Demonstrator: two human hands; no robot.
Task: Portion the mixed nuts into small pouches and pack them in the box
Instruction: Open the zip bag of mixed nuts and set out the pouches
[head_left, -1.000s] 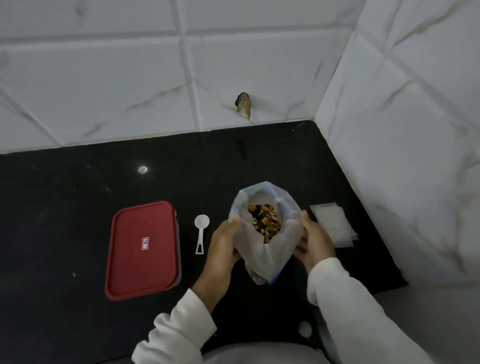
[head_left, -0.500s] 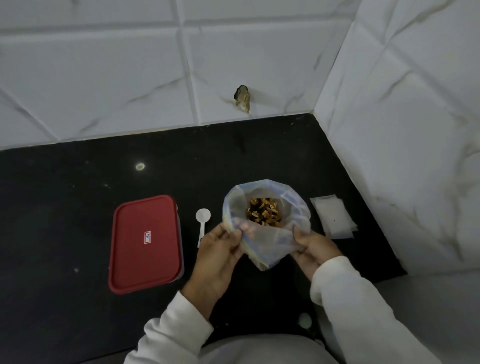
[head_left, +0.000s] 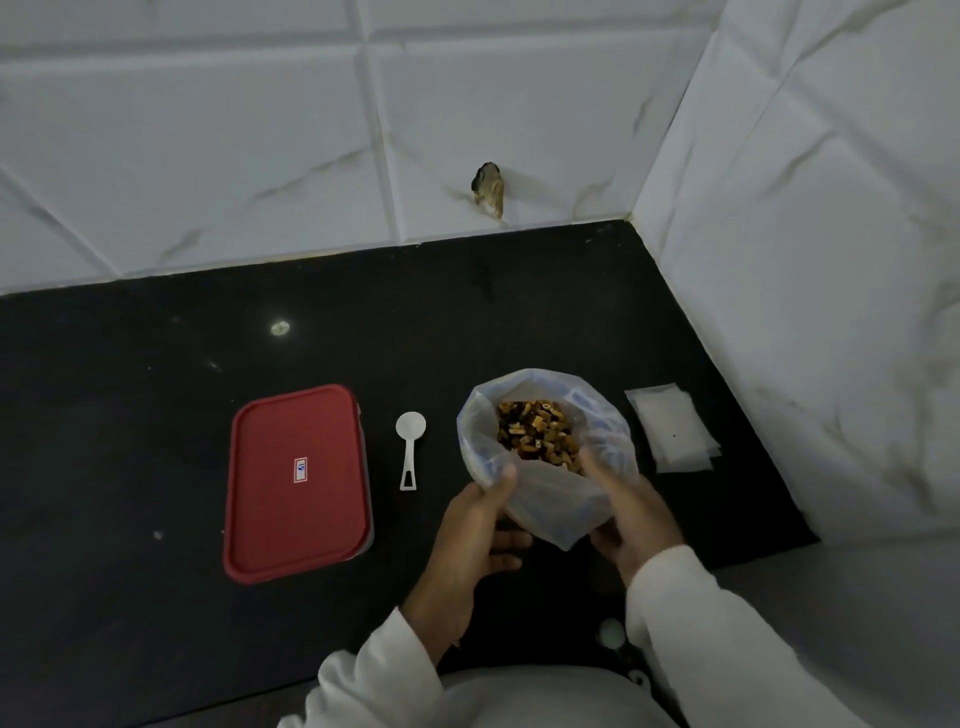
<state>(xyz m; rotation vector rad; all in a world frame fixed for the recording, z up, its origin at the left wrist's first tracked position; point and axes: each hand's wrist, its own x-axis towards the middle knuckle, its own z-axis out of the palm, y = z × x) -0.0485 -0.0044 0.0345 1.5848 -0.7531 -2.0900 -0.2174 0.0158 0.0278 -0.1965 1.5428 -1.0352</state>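
A translucent plastic bag stands open-mouthed on the black counter, with brown mixed nuts showing inside. My left hand pinches the bag's near left rim with the thumb on top. My right hand holds the near right side, its fingers lying over the folded-down plastic. A white scoop lies just left of the bag, bowl away from me. Further left sits the box, shut under its red lid. A small stack of clear pouches lies to the right of the bag.
The black counter ends at white marble-look tiled walls behind and on the right, forming a corner. A dark chipped hole marks the back wall. My white sleeves fill the bottom of the view.
Both hands have rolled the bag's rim outward and down, widening its mouth so the nuts show more. The hands shifted from the bag's sides to its near rim.
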